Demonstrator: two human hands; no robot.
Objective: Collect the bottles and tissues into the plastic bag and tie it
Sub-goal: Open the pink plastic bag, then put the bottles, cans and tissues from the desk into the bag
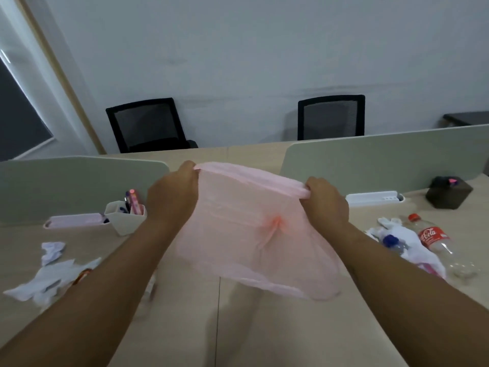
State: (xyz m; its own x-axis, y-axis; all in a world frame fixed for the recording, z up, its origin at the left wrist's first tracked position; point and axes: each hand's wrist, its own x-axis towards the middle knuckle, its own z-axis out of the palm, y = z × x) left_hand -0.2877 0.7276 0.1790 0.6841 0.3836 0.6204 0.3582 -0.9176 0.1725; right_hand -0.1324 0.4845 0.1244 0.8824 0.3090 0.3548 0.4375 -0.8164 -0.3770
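A thin pink plastic bag [246, 234] hangs above the desk, stretched between both hands at its top rim. My left hand [173, 193] pinches the rim's left end and my right hand [326, 201] grips the right end. To the right, a clear cola bottle [436, 242] with a red cap and red label lies on the desk. A blue-capped bottle [394, 243] lies beside it among crumpled white tissues [412, 241]. More white tissues [45, 282] and a small crumpled one [51, 251] lie at the left.
A white pen holder [124, 221] and a pink case [74, 220] stand at the left by a grey divider [79, 181]. A white power strip [373, 198] and a dark box [448, 193] sit at the right. Two black chairs [148, 125] stand behind the desk [185, 313].
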